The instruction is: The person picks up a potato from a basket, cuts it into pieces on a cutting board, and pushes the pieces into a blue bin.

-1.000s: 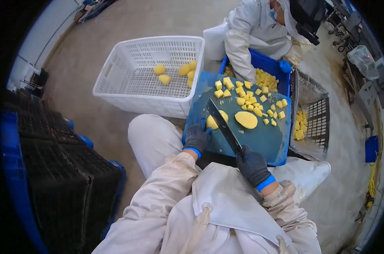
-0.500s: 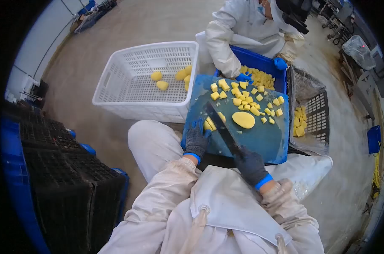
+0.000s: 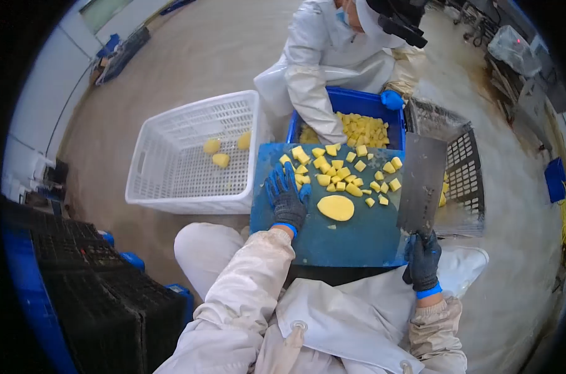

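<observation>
A blue-green cutting board rests across my lap with several yellow potato cubes over its upper half. Nearer to me lies half a peeled potato, cut face up. My left hand, in a dark glove with blue fingertips, reaches flat with fingers spread at the board's left side, against cubes by its fingertips. At the right edge, my gloved right hand grips the handle of a wide-bladed knife. The blade points away from me, its broad face turned up.
A white crate with a few whole peeled potatoes stands left. Beyond the board, a co-worker reaches into a blue bin of potato pieces. A black crate is at right; stacked dark crates stand at lower left.
The knife has swung from the left potato pieces to the board's right edge, its broad face now showing. My left hand has slid forward, spreading its fingers. The co-worker's arm reaches deeper into the bin.
</observation>
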A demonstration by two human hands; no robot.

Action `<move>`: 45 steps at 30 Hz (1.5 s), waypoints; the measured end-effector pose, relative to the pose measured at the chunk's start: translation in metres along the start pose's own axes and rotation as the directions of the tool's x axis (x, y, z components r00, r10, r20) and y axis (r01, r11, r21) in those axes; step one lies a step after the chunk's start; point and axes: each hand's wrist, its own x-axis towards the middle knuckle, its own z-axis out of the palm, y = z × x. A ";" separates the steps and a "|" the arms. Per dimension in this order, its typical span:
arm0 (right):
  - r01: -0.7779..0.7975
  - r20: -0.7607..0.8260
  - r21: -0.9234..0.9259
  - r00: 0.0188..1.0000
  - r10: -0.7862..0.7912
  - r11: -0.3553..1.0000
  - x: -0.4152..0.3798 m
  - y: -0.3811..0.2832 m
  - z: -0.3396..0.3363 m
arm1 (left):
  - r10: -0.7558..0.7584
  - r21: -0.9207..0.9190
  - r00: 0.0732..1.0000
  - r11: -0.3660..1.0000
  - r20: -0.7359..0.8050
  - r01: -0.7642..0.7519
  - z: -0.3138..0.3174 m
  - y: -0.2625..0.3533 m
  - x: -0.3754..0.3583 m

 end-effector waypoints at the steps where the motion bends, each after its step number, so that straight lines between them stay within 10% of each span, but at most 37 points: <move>1: 0.019 -0.017 0.003 1.000 -0.019 1.000 0.005 0.008 0.000 | -0.006 0.028 1.000 1.000 0.011 0.006 0.006 0.001 0.010; 8: -0.034 -0.019 0.089 0.999 0.036 0.995 0.008 0.000 0.003 | 0.263 -0.196 0.960 0.940 -0.098 -0.277 -0.026 0.042 0.024; 10: -0.019 -0.008 0.050 1.000 0.020 0.999 0.009 0.002 0.001 | 0.633 -0.325 0.696 0.773 0.338 -0.545 -0.038 0.060 0.003; 17: 0.065 -0.016 -0.066 0.998 -0.066 0.996 0.008 -0.003 -0.005 | 0.550 -0.121 0.649 0.803 0.526 -0.583 -0.040 0.061 -0.021; 19: 0.063 -0.011 -0.053 0.998 -0.064 0.997 0.003 -0.007 -0.010 | 0.399 -0.211 0.660 0.913 0.637 -0.348 -0.064 0.036 -0.027; 24: 0.068 0.074 -0.051 0.995 -0.064 0.996 -0.002 -0.007 -0.008 | 0.358 -0.273 0.338 0.922 0.870 -0.274 -0.098 -0.034 0.002; 33: 0.495 0.454 -0.415 0.840 -0.298 0.763 -0.037 -0.019 0.045 | 0.449 -0.168 0.631 0.875 0.633 -0.455 -0.074 -0.047 -0.024; 35: 0.507 0.503 -0.475 0.827 -0.250 0.720 -0.043 -0.020 0.063 | 0.495 -0.083 0.858 0.869 0.135 -0.488 -0.071 -0.053 -0.047; 36: 0.512 0.537 -0.536 0.821 -0.196 0.671 -0.046 -0.020 0.071 | 0.484 -0.086 0.865 0.875 0.135 -0.477 -0.071 -0.054 -0.057; 38: 0.503 0.558 -0.581 0.818 -0.137 0.640 -0.047 -0.017 0.088 | 0.045 -0.211 0.990 0.977 0.137 -0.015 -0.071 -0.055 -0.072; 45: 0.617 0.674 -0.660 0.739 -0.025 0.430 -0.040 -0.025 0.115 | -0.266 -0.515 0.946 0.794 0.183 0.323 -0.060 -0.052 -0.086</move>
